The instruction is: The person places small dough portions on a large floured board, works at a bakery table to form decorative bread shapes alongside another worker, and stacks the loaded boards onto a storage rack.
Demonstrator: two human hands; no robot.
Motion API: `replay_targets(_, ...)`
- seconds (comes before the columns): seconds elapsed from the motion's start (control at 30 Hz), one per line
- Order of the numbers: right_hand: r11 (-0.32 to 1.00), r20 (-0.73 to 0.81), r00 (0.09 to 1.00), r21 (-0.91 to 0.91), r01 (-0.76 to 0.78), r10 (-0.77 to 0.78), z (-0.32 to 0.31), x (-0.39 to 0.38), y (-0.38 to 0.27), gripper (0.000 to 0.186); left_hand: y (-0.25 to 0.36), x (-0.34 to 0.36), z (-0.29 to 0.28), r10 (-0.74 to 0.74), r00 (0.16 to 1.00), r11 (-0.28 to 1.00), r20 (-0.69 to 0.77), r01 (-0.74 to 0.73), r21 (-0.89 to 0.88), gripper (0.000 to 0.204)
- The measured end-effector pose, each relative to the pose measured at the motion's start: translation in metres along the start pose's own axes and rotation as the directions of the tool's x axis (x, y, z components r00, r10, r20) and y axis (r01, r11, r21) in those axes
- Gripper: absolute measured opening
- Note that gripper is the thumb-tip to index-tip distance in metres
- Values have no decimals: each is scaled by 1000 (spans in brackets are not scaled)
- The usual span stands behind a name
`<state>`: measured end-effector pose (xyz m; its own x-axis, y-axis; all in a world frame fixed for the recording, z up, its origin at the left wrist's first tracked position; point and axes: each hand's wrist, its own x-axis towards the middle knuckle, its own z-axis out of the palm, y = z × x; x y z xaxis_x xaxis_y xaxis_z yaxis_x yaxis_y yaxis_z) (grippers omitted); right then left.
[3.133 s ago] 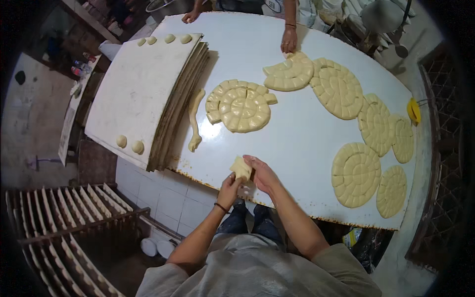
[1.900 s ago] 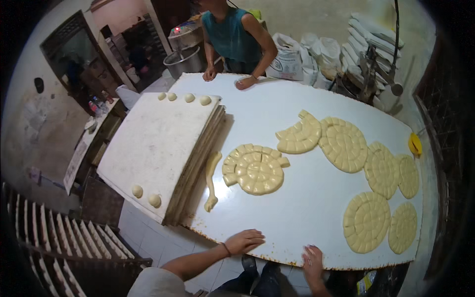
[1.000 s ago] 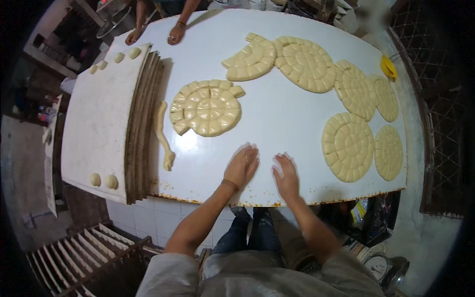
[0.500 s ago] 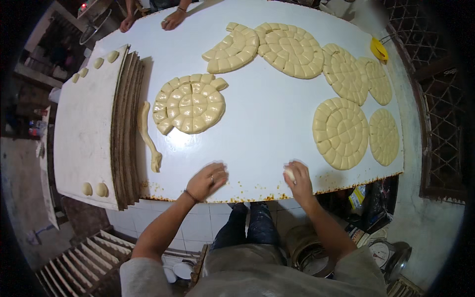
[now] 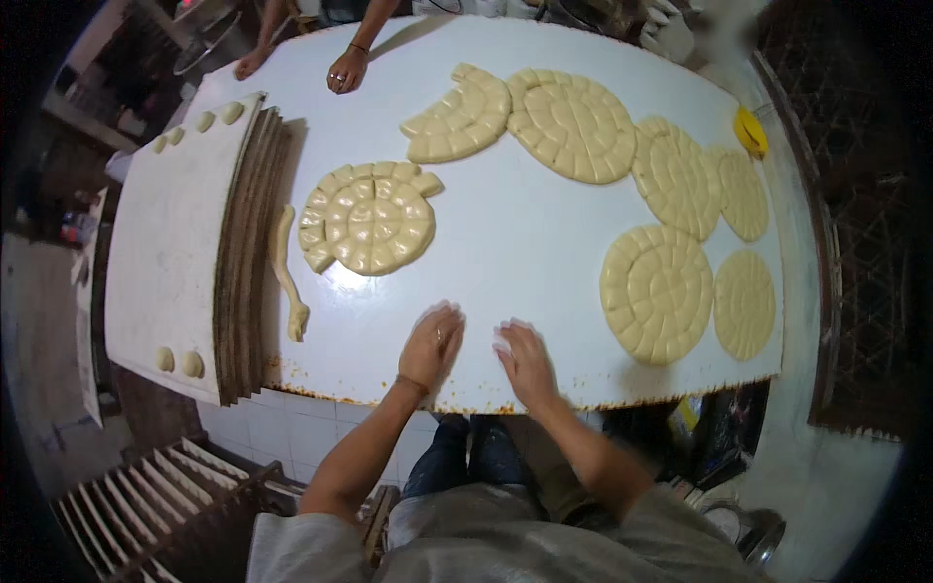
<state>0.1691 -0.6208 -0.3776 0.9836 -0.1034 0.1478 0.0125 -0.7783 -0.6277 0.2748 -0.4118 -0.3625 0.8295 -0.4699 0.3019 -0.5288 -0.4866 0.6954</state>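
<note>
The worktop's (image 5: pixel 525 248) rusty near edge runs under the person's wrists, with bare surface beyond the fingers, between the glossy round (image 5: pixel 369 225) and the large round (image 5: pixel 657 291) on the right. Stacked boards (image 5: pixel 170 248) bound the left side. The left hand (image 5: pixel 431 345) has its fingers outstretched and close together; the right hand (image 5: pixel 525 360) is blurred, fingers slightly spread; the two stand apart. The strip (image 5: pixel 284 267) lies just beside the boards, its long axis running away from the person, thicker end nearest. One tab of the glossy round points right.
</note>
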Motion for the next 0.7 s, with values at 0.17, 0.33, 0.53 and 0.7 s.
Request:
replay_targets(0.17,996,21,998,-72,56,-55,-44,-20,33,26,-61,-60,-54,74,976,987,206,-101,125,25)
replay_targets(0.33,997,6,999,62,53,-53,-13,-8,0,28,-24,-22,-16,-4,999,996,-49,8,86,16)
replay_targets(0.53,936,-50,956,224,-271,289,-22,-57,20,22,-4,-87,-39,-502,843,838,-194,420,-347,17)
replay_targets(0.7,673,358,850,521,-525,386,-26,-42,20,40,-6,-111,-99,-631,655,-346,415,241,-907,46)
